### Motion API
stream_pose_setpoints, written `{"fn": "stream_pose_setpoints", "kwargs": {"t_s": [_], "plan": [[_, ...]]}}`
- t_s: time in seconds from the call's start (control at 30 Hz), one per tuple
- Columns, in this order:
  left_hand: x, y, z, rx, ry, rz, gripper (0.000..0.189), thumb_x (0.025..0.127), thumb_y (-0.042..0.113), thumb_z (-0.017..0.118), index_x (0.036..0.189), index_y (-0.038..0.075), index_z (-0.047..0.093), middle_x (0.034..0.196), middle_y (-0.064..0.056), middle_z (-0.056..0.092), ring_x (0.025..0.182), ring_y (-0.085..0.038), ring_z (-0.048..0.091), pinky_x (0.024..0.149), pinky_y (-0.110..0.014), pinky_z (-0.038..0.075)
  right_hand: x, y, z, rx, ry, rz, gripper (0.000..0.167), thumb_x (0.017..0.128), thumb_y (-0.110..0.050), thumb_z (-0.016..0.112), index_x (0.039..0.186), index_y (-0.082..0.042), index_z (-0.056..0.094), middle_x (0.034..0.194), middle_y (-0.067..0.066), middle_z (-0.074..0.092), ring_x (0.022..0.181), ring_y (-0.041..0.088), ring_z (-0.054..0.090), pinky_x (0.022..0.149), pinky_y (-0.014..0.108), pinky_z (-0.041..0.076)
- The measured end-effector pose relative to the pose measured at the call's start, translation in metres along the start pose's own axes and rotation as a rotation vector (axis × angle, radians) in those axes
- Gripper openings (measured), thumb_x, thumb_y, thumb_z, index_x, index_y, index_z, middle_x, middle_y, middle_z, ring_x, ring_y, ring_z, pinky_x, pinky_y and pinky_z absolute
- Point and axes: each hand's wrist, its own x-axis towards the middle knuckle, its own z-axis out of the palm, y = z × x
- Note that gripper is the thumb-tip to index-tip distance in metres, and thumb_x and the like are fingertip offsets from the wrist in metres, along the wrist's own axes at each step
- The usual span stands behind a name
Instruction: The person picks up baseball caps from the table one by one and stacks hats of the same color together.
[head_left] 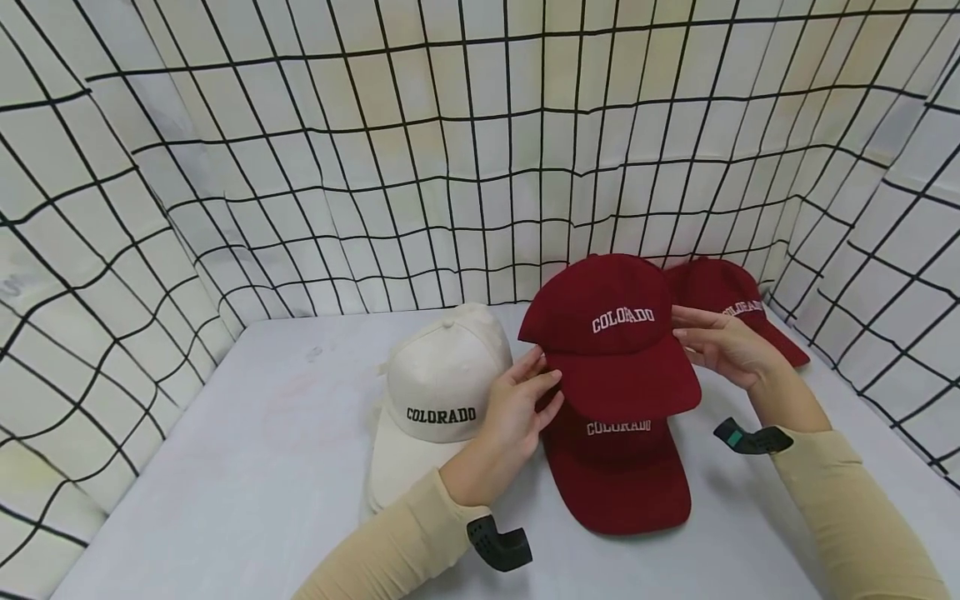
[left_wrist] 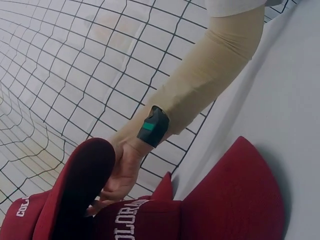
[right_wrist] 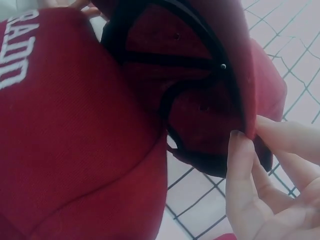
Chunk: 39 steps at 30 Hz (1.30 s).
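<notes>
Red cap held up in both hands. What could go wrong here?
1. The left grip and right grip hold the upper red cap at its sides; if one slips, it may drop crooked onto the lower red cap.
2. The left grip is close beside the white cap; a sideways move might nudge it.
3. The rear red cap, beyond the right grip, could get knocked.

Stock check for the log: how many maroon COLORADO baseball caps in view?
3: held cap, lower cap beneath it, back-right cap by the netting. Any nested inside could be hidden.
</notes>
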Motion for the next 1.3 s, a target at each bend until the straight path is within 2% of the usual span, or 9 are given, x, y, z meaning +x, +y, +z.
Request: {"fn": "stream_pose_setpoints", "kwargs": {"t_s": [0.2, 0.37, 0.63, 0.83, 1.07, 1.3], "plan": [[-0.003, -0.006, 0.0, -0.01, 0.018, -0.007, 0.061, 0.095, -0.013, 0.055, 0.154, 0.001, 0.044, 0.132, -0.009, 0.049, 0.103, -0.016, 0.056, 0.098, -0.04, 0.047, -0.002, 0.007, -0.004, -0.04, -0.017, 0.034, 0.043, 0.106, 0.002, 0.046, 0.112, -0.026, 0.078, 0.116, -0.005, 0.072, 0.103, 0.012, 0.07, 0.085, 0.028, 0.058], [-0.005, -0.01, 0.001, -0.022, 0.035, 0.008, 0.063, 0.093, -0.014, 0.055, 0.153, 0.002, 0.044, 0.134, -0.009, 0.048, 0.106, -0.018, 0.053, 0.096, -0.039, 0.046, -0.001, 0.013, -0.005, -0.042, -0.025, 0.048, 0.041, 0.106, 0.0, 0.047, 0.115, -0.028, 0.076, 0.118, -0.005, 0.071, 0.105, 0.013, 0.07, 0.086, 0.028, 0.057], [-0.008, -0.015, -0.001, -0.025, 0.065, 0.009, 0.064, 0.092, -0.014, 0.054, 0.153, 0.001, 0.044, 0.127, -0.006, 0.047, 0.104, -0.018, 0.051, 0.095, -0.039, 0.045, 0.0, 0.02, -0.005, -0.044, -0.015, 0.065, 0.042, 0.106, 0.001, 0.047, 0.114, -0.029, 0.076, 0.117, -0.005, 0.071, 0.103, 0.013, 0.07, 0.085, 0.029, 0.058], [-0.007, -0.018, -0.003, -0.049, 0.083, 0.007, 0.064, 0.091, -0.014, 0.055, 0.152, 0.0, 0.044, 0.124, -0.005, 0.047, 0.101, -0.016, 0.05, 0.097, -0.039, 0.045, 0.002, 0.026, -0.005, 0.009, -0.031, 0.074, 0.041, 0.106, 0.001, 0.048, 0.113, -0.027, 0.077, 0.114, -0.003, 0.072, 0.101, 0.013, 0.07, 0.086, 0.028, 0.057], [-0.008, -0.022, -0.006, -0.082, 0.096, 0.001, 0.063, 0.09, -0.017, 0.054, 0.151, -0.003, 0.043, 0.117, -0.004, 0.046, 0.086, -0.012, 0.053, 0.086, -0.03, 0.049, 0.004, 0.035, -0.006, 0.069, -0.082, 0.075, 0.045, 0.107, 0.003, 0.043, 0.115, -0.023, 0.077, 0.116, -0.002, 0.073, 0.103, 0.014, 0.071, 0.087, 0.028, 0.057], [-0.008, -0.022, -0.006, -0.127, 0.083, -0.004, 0.066, 0.089, -0.018, 0.053, 0.152, -0.004, 0.039, 0.12, -0.007, 0.041, 0.09, -0.015, 0.056, 0.092, -0.032, 0.048, 0.004, 0.04, -0.007, 0.096, -0.128, 0.061, 0.045, 0.108, 0.003, 0.04, 0.119, -0.021, 0.076, 0.12, -0.002, 0.072, 0.106, 0.013, 0.07, 0.089, 0.028, 0.056]]}}
